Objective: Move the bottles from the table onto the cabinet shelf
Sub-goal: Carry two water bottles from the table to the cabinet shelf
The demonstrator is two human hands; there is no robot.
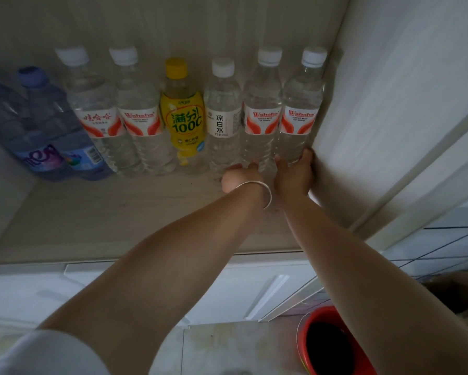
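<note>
Several bottles stand in a row at the back of the cabinet shelf (119, 212). At the right end are two clear Wahaha bottles with white caps and red-white labels. My left hand (241, 177), a silver bangle on its wrist, grips the base of the left one (261, 115). My right hand (295, 171) grips the base of the right one (300, 115), which is close to the cabinet's right wall. Left of them stand a clear bottle with a white label (222, 112) and a yellow drink bottle (182, 115).
Further left stand two more Wahaha bottles (119, 112) and two blue-tinted bottles (46, 125). The open cabinet door (403, 104) is at the right. A red bucket (327, 345) sits on the floor at lower right. White lower cabinet doors (227, 288) are below the shelf.
</note>
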